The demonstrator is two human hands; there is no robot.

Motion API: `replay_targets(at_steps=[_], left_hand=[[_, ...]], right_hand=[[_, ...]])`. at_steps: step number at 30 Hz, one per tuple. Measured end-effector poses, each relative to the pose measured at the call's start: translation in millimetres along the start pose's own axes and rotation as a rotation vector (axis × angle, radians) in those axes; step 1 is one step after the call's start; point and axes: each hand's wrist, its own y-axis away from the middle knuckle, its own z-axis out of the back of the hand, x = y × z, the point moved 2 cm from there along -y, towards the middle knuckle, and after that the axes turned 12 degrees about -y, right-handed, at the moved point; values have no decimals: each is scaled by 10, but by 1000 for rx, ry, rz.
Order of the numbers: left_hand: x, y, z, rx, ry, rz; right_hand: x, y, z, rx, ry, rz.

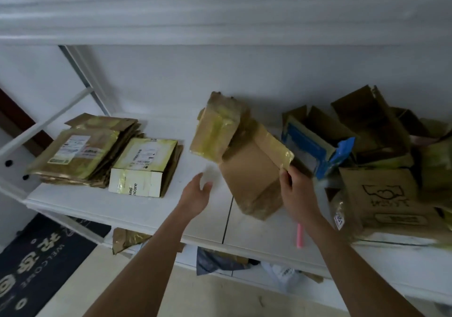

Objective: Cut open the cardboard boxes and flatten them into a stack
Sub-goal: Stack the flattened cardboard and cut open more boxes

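Two bare forearms, no sleeves reaching as far as the wrists. No rings, watch or gloves on the left hand (197, 193) or right hand (297, 189). Short, unpainted nails at the fingertips.

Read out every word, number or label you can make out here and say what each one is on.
"WELCOME": dark floor mat, beside large characters I cannot read.
"and" over "ncare", cut off: white carton flap fronting the flattened cardboard stack.
White shipping labels on that stack: too small.
Brown printed cardboard box at right: blurred.
Small white tag: unreadable digits.
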Motion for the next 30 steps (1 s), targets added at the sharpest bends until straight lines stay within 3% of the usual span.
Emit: replay_targets(at_steps=[5,14,19,21,22,26,30], left_hand=[[51,-82,147,22,525,182],[173,-189,245,54,577,162],[141,-168,224,109,694,113],[96,-159,207,123,759,91],[74,-152,192,129,753,85],[36,-97,72,147,685,127],[48,-108,-57,116,628,227]], right_hand=[[-34,152,38,-104,-245,-205],[-121,10,-132,-222,-469,-355],[-362,73,-341,-119,-625,-689],[-400,174,-434,5,-558,-772],[-427,196,-440,-9,-432,-767],[-537,267,-419,-115,-399,-668],[-703,354,-318,93,-164,-657]])
